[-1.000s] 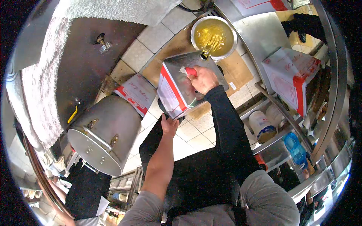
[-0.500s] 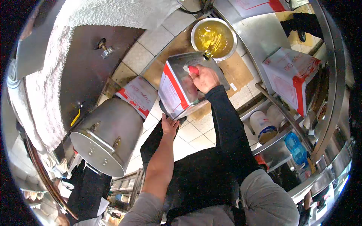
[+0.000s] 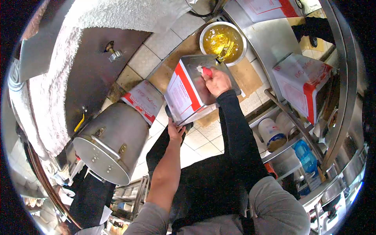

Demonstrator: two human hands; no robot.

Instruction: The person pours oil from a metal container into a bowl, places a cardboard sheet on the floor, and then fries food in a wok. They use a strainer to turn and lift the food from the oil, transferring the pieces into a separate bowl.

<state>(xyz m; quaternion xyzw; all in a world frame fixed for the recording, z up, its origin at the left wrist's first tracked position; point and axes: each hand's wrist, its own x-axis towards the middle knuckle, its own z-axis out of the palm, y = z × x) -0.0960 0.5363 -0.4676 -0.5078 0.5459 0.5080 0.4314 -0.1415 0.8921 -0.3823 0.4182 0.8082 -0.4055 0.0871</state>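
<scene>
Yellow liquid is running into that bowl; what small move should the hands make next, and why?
Perhaps the left hand should raise the near end of the tin slightly: it supports that end, the right hand grips the top, and the stream lands inside the bowl.

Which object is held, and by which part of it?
A metal tin: the right hand grips its red handle, left hand supports its lower end.

The left hand [image 3: 175, 132] has its fingers extended, its bare forearm [image 3: 169, 162] pointing toward 12 o'clock; the right hand [image 3: 218, 83] is curled tight, its black-sleeved forearm [image 3: 235, 125] angled toward 11 o'clock.
</scene>
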